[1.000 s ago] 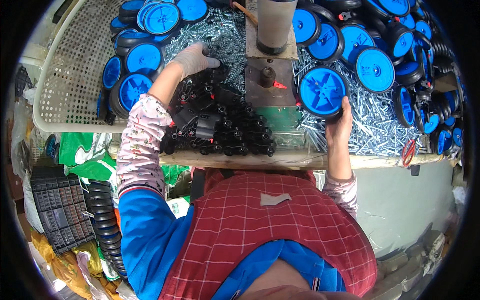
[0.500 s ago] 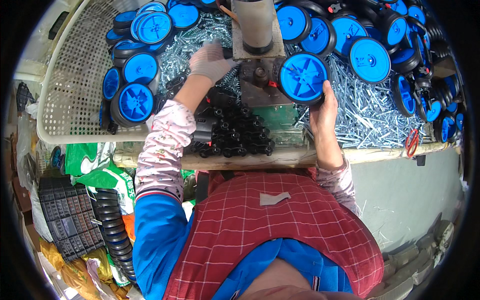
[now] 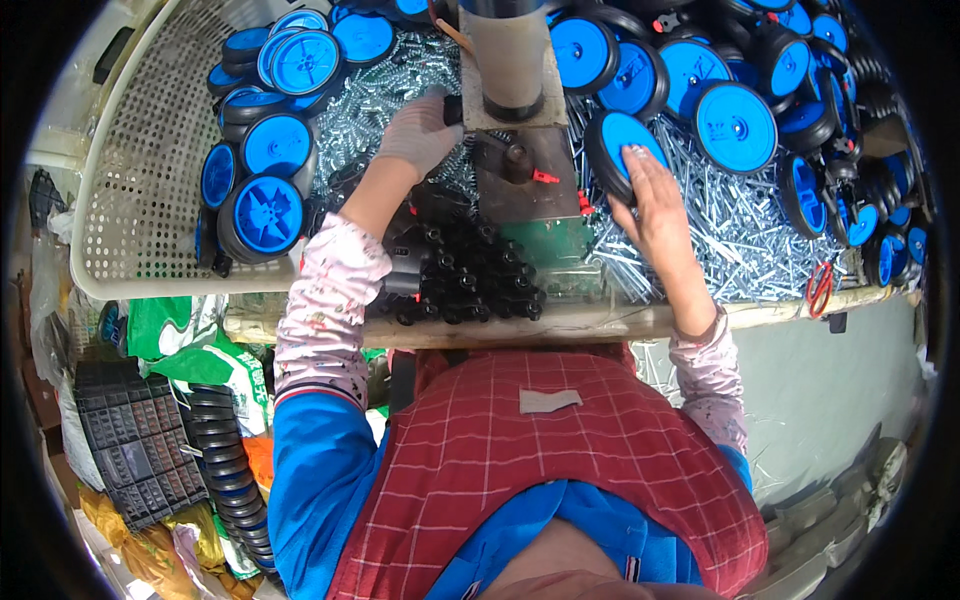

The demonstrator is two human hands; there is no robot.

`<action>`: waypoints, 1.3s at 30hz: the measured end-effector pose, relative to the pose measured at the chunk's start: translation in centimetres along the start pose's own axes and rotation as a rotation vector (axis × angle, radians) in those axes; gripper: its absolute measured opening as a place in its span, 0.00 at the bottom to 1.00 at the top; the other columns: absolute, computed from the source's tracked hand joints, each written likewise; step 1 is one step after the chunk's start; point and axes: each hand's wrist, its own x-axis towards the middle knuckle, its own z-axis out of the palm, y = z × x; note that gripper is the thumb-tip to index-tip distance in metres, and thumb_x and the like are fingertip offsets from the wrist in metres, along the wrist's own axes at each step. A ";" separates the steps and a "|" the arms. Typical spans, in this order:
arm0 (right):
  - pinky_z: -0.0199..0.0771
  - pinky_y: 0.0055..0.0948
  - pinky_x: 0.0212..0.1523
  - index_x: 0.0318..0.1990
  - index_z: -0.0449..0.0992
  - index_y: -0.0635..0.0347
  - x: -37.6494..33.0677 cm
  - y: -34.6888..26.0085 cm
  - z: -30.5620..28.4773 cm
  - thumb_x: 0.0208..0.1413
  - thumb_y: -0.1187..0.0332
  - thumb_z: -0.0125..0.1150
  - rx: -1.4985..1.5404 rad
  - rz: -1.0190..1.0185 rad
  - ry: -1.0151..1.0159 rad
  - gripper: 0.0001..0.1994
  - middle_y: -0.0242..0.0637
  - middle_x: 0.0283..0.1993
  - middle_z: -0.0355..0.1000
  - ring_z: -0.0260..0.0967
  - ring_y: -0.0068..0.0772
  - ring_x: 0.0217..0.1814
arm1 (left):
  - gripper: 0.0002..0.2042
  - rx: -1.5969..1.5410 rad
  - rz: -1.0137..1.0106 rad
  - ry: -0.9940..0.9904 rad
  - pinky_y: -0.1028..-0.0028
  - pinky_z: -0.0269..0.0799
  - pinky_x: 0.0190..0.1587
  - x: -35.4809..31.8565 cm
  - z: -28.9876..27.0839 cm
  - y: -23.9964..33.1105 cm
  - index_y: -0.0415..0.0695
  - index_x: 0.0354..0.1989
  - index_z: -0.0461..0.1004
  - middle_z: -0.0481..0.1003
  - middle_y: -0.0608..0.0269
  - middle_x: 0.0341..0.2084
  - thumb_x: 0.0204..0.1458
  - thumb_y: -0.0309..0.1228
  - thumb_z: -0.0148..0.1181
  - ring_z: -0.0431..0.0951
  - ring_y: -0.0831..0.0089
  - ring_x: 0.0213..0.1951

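My left hand [image 3: 415, 135], in a pale thin glove, closes around a short black handle [image 3: 453, 110] beside the press column [image 3: 508, 65]. Most of that handle is hidden by the fingers. My bare right hand [image 3: 655, 205] grips a black-rimmed blue wheel [image 3: 618, 140], with fingers on its blue face and the thumb by its lower edge. The wheel tilts over the heap of long metal pins [image 3: 720, 215], right of the press's base plate [image 3: 525, 190]. A small red piece [image 3: 546, 177] lies on that plate, next to its round metal stud [image 3: 517, 158].
Black plastic parts [image 3: 465, 270] stand clustered at the table's front edge. Metal springs [image 3: 385, 85] are heaped behind my left hand. A white perforated basket [image 3: 135, 190] holds wheels at left; more wheels [image 3: 735, 125] pile up at right. Red-handled scissors [image 3: 820, 290] lie near the front edge.
The wheel in my right hand has tilted and its ribbed face no longer shows; my fingers now lie across its face. My left hand has moved slightly and closed around the black handle.
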 end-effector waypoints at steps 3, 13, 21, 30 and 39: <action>0.61 0.52 0.65 0.65 0.64 0.65 0.4 -0.3 -1.3 0.50 0.63 0.70 -0.172 -0.016 -0.118 0.35 0.51 0.62 0.68 0.60 0.52 0.69 | 0.34 -0.136 -0.033 0.189 0.61 0.75 0.49 -4.6 -4.8 3.6 0.36 0.60 0.64 0.78 0.45 0.39 0.51 0.47 0.67 0.79 0.53 0.47; 0.77 0.40 0.50 0.50 0.75 0.64 8.5 -8.5 5.8 0.51 0.77 0.55 -0.059 -0.144 -0.229 0.17 0.52 0.51 0.74 0.74 0.48 0.52 | 0.26 -1.422 -0.201 0.126 0.73 0.74 0.51 -19.5 -2.7 5.0 0.37 0.63 0.60 0.72 0.58 0.49 0.55 0.19 0.59 0.76 0.72 0.48; 0.81 0.45 0.37 0.45 0.72 0.64 12.6 -8.4 14.1 0.54 0.76 0.53 -0.301 -0.045 -0.396 0.10 0.45 0.34 0.78 0.79 0.49 0.36 | 0.31 -1.566 -0.177 0.125 0.74 0.72 0.52 -21.4 -1.4 5.0 0.38 0.65 0.56 0.70 0.57 0.53 0.52 0.18 0.62 0.75 0.74 0.49; 0.72 0.23 0.37 0.43 0.79 0.62 8.3 -14.9 1.8 0.54 0.78 0.62 0.654 0.102 -0.196 0.09 0.39 0.41 0.73 0.70 0.26 0.35 | 0.33 -1.166 -0.214 0.236 0.76 0.75 0.40 -21.3 -0.3 4.3 0.36 0.62 0.58 0.78 0.56 0.43 0.49 0.25 0.70 0.79 0.75 0.39; 0.76 0.34 0.49 0.47 0.79 0.61 3.0 -12.9 -3.4 0.49 0.76 0.68 0.445 -0.126 -0.192 0.15 0.42 0.47 0.75 0.75 0.44 0.49 | 0.33 -0.910 -0.071 -0.023 0.72 0.77 0.38 -20.3 0.7 8.6 0.35 0.58 0.60 0.79 0.54 0.35 0.47 0.34 0.72 0.81 0.71 0.34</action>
